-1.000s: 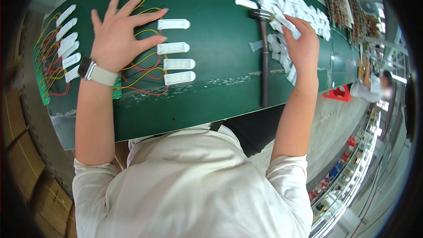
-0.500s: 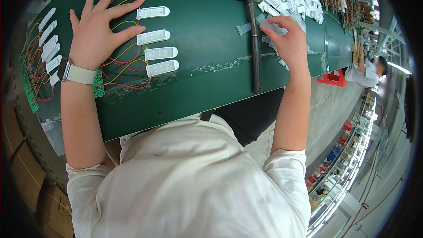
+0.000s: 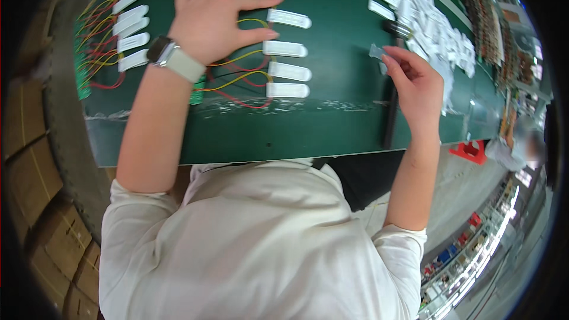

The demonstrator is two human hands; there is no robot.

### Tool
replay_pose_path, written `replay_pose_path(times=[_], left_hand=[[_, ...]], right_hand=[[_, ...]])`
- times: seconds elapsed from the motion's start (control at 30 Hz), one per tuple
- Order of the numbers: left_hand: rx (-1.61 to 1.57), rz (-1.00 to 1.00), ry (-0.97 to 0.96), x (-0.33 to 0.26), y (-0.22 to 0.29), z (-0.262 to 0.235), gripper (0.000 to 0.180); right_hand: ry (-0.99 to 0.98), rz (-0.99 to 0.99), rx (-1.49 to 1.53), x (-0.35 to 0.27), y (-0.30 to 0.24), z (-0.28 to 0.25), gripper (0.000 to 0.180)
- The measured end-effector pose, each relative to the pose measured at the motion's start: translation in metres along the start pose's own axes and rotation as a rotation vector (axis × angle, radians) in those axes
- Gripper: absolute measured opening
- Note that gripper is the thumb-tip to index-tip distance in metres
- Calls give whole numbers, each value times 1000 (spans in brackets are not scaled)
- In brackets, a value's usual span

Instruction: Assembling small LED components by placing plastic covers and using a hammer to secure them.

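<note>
My left hand (image 3: 216, 21) lies palm down with spread fingers over yellow and red wires. Its thumb and a fingertip touch the wired ends of white LED light modules (image 3: 288, 19), which sit in a short column to its right. Partly under my left wrist is a green circuit board (image 3: 197, 96). Between thumb and forefinger, my right hand (image 3: 418, 80) pinches a small clear plastic piece (image 3: 376, 51) above the table. Beside and partly behind that hand lies a hammer (image 3: 389, 121) with a dark handle. More clear pieces are mostly hidden by the hand.
White plastic housings (image 3: 438, 29) are heaped at the far right of the green table (image 3: 332, 133). Several wired modules (image 3: 133, 40) lie at the left. Wired circuit boards (image 3: 489, 24) stand beyond the heap. A red stool (image 3: 471, 152) and another person (image 3: 518, 145) are at right.
My right hand has come away from the clear pieces, pinching one, and moved toward the hammer. My left hand stays spread beside the modules. The whole view has shifted.
</note>
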State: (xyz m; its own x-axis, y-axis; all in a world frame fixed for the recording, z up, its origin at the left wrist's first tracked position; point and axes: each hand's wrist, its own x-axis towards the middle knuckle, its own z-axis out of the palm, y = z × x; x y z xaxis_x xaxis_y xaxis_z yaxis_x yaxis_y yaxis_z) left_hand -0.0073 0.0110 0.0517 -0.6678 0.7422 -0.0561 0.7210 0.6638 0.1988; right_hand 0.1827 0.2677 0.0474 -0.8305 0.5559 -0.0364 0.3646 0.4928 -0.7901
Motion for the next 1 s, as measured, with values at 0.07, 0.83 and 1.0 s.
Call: replay_pose_path(times=[0.07,0.83,1.0], left_hand=[[-18,-2,-53,1,-3,-5,57],[7,95,92,8,-35,39,59],[-34,75,20,-2,-21,4,59]], right_hand=[[-25,-154,-229,2,0,6,22],[-27,-835,-510,45,-58,97,16],[-11,-855,-556,44,-48,110,17]])
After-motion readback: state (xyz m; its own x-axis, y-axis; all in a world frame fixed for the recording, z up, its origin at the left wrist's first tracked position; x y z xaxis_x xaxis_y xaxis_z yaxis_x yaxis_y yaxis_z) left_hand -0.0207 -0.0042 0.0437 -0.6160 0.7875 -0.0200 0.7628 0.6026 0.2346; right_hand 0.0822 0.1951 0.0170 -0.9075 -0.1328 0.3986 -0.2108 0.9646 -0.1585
